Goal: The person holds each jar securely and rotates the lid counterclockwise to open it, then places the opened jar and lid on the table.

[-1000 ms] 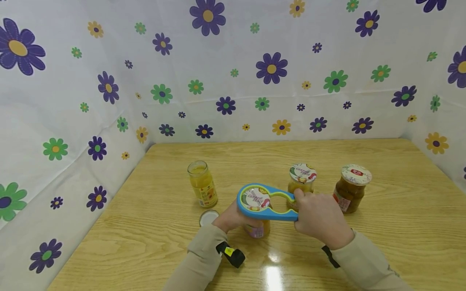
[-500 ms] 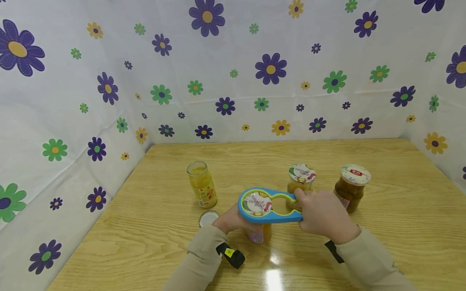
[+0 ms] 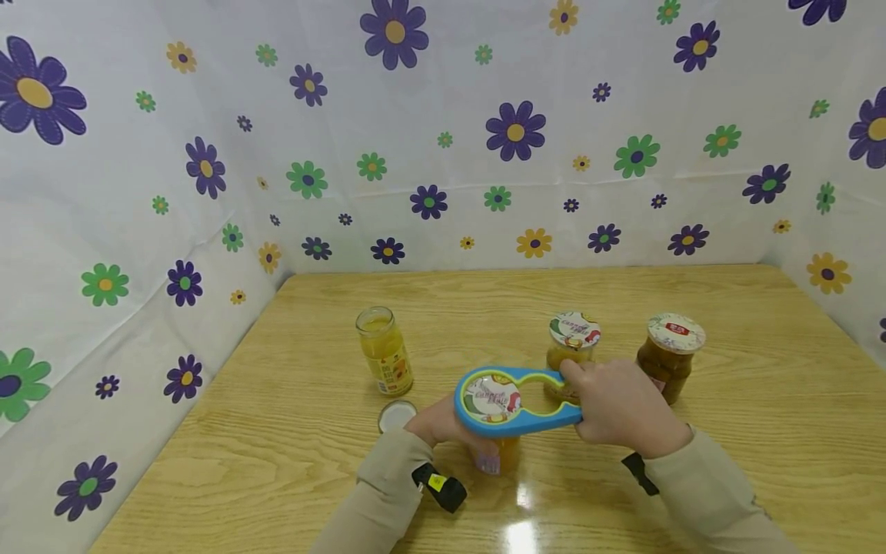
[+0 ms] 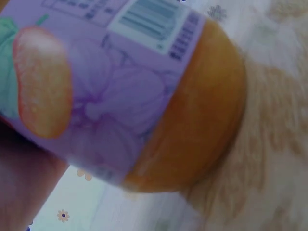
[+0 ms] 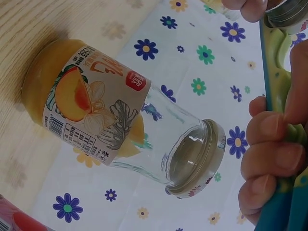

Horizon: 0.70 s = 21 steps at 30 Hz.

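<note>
Around a jar (image 3: 508, 454) of orange-yellow fruit with a purple label, my left hand (image 3: 446, 422) keeps its hold. The left wrist view shows that label (image 4: 120, 96) close up, blurred, with part of the hand (image 4: 24, 187) beside it. A blue and lime-green jar opener (image 3: 515, 422) has its large ring around the jar's printed lid (image 3: 492, 398). My right hand (image 3: 623, 404) grips the opener's two handles. Its curled fingers (image 5: 272, 149) show in the right wrist view. Whether the held jar touches the table cannot be seen.
An uncovered jar (image 3: 385, 354) of yellow fruit stands at left, with a loose lid (image 3: 397, 415) in front. Beyond the opener stands a lidded peach jar (image 3: 574, 331), partly hidden. A brown lidded jar (image 3: 670, 358) is at right on the wooden table (image 3: 277, 446).
The opener and the held jar have shifted slightly right and towards me. The opener's handle end has swung slightly away from me. Both hands keep their grips; the other jars stay put.
</note>
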Tool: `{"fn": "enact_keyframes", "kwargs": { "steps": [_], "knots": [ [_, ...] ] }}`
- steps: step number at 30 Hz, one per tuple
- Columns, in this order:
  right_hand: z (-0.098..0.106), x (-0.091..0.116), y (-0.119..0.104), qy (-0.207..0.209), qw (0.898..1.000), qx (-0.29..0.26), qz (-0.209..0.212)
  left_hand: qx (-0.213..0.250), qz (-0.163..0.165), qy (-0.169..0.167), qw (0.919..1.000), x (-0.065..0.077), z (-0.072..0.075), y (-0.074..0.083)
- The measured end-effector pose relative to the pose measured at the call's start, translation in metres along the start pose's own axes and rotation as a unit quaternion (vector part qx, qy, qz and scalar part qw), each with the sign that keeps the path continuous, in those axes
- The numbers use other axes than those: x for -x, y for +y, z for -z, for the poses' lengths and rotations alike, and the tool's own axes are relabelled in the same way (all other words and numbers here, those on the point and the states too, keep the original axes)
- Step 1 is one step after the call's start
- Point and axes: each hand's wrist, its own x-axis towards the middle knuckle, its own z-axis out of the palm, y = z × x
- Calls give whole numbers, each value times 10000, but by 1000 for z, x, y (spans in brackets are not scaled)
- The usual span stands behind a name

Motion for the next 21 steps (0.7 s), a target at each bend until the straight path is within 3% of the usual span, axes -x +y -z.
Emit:
{"fn": "enact_keyframes", "kwargs": {
  "steps": [8,13,21],
  "knots": [
    [1,0,2,-10,9999,10,111,320,9,-330,9989,1,-3,4],
    [1,0,3,3,9999,11,162,424,-292,-565,9971,0,-2,2],
    [1,0,5,-30,9999,-44,105,88,-121,-452,9989,1,-4,8]
  ]
}}
